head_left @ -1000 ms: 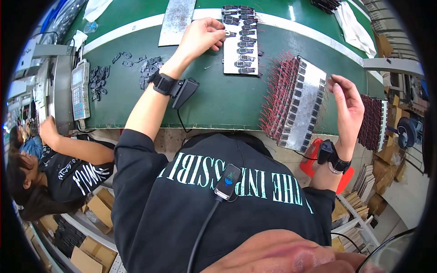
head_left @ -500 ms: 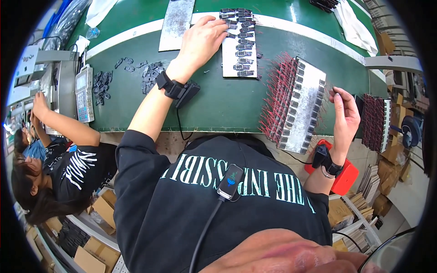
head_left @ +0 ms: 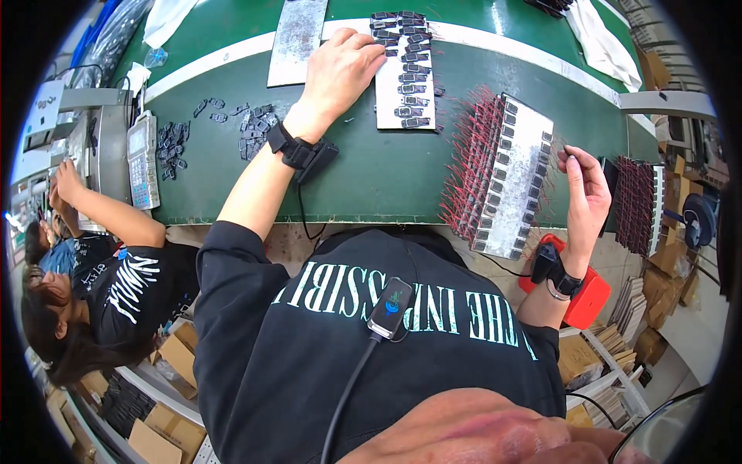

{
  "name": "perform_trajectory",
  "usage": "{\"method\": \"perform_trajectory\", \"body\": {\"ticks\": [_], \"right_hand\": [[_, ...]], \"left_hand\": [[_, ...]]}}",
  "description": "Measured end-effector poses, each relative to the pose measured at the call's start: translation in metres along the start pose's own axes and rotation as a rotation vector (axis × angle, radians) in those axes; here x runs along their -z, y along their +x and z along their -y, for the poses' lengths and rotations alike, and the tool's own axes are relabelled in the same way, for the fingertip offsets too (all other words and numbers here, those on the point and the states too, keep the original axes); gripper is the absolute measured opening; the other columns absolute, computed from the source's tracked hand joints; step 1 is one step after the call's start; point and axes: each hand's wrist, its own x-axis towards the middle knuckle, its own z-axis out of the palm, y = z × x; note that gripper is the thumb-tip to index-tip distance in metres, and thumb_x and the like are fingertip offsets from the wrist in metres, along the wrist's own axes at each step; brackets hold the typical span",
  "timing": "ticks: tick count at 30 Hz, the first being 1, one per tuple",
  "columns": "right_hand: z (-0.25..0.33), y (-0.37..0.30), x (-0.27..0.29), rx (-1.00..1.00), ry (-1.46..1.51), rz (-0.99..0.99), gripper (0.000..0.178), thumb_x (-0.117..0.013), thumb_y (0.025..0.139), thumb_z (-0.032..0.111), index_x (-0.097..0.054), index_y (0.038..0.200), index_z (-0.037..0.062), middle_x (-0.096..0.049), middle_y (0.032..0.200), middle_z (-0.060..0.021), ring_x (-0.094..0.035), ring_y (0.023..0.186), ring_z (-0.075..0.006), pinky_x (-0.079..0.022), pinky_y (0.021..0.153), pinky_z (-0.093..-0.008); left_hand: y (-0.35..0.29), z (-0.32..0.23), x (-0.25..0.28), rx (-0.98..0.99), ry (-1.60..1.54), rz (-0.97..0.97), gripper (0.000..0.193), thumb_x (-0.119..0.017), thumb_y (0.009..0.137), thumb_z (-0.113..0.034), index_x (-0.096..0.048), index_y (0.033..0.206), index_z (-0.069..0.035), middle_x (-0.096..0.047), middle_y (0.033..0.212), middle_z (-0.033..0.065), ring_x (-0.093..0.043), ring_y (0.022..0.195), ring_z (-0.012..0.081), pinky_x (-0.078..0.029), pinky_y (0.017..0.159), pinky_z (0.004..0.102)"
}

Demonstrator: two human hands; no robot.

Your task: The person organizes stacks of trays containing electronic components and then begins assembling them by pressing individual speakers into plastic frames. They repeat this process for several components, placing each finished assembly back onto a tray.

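Observation:
My left hand (head_left: pixel 345 71) reaches to the far side of the bench, its fingers curled and their tips at a small black part on the left edge of a white board (head_left: pixel 393 120). Two columns of small black rectangular parts (head_left: pixel 415 89) with thin wires lie on that board. My right hand (head_left: pixel 589 189) is beside a tilted stack of boards (head_left: pixel 516 185) at the right. Its thumb and index finger pinch a small dark piece, mostly hidden by the fingertips. Black parts line both long sides of the top board, and many red wires (head_left: pixel 468 170) stick out on its left.
Loose black parts (head_left: pixel 255 131) lie on the green bench (head_left: pixel 325 197) left of my forearm. A bare metal-topped board (head_left: pixel 297 46) is beyond them. A keypad device (head_left: pixel 141 162) stands near a co-worker at the left. Another red-wired stack (head_left: pixel 635 207) and a red stool (head_left: pixel 587 301) are at the right.
My left hand has shifted very slightly away along the white board's left edge. The white board has moved a touch to the left. My right hand keeps its pinch almost in place.

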Motion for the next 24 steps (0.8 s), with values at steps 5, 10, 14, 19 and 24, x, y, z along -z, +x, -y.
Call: {"method": "perform_trajectory", "body": {"ticks": [5, 10, 14, 19, 24], "right_hand": [[0.005, -0.005, -0.002, -0.001, 0.002, -0.005, 0.019, -0.058, 0.098, 0.008, -0.065, 0.113, -0.0021, -0.066, 0.104, -0.0039, -0.062, 0.095, -0.0102, -0.048, 0.088, -0.0226], [0.007, -0.004, 0.012, 0.082, -0.218, -0.03, 0.018, -0.058, 0.097, 0.005, -0.067, 0.11, -0.0027, -0.067, 0.104, -0.0049, -0.062, 0.096, -0.011, -0.047, 0.088, -0.0234], [0.005, 0.026, -0.002, 0.335, -0.409, 0.059, 0.021, -0.063, 0.089, 0.002, -0.07, 0.108, 0.0002, -0.068, 0.101, -0.0094, -0.064, 0.095, -0.0168, -0.048, 0.087, -0.0264], [0.005, 0.037, -0.01, 0.406, -0.474, 0.176, 0.02, -0.064, 0.089, 0.004, -0.07, 0.108, 0.0007, -0.067, 0.103, -0.0105, -0.064, 0.095, -0.0198, -0.048, 0.086, -0.0264], [0.017, 0.024, -0.026, 0.448, -0.632, 0.265, 0.015, -0.063, 0.09, 0.003, -0.065, 0.103, -0.0009, -0.065, 0.1, -0.0106, -0.063, 0.093, -0.0206, -0.048, 0.084, -0.0278]], "left_hand": [[0.001, -0.002, -0.001, 0.039, 0.0, -0.011, 0.013, -0.073, 0.08, -0.021, -0.072, 0.089, -0.012, -0.068, 0.096, -0.0006, -0.062, 0.096, 0.0193, -0.054, 0.079, 0.0332], [0.005, -0.01, -0.019, 0.022, -0.111, -0.01, 0.015, -0.073, 0.08, -0.021, -0.072, 0.091, -0.011, -0.068, 0.097, 0.0012, -0.062, 0.097, 0.0215, -0.054, 0.081, 0.0344], [0.007, -0.006, -0.005, 0.036, -0.113, -0.057, 0.019, -0.073, 0.082, -0.019, -0.072, 0.098, -0.009, -0.069, 0.103, 0.0054, -0.062, 0.099, 0.0261, -0.052, 0.085, 0.0361], [-0.022, -0.02, 0.065, 0.194, -0.073, -0.084, 0.017, -0.073, 0.085, -0.018, -0.073, 0.099, -0.009, -0.07, 0.106, 0.0066, -0.063, 0.099, 0.0266, -0.051, 0.086, 0.0354], [-0.071, -0.002, 0.14, 0.402, -0.044, -0.166, 0.015, -0.07, 0.087, -0.015, -0.074, 0.1, -0.009, -0.071, 0.105, 0.0072, -0.065, 0.099, 0.0228, -0.051, 0.087, 0.0329]]}}
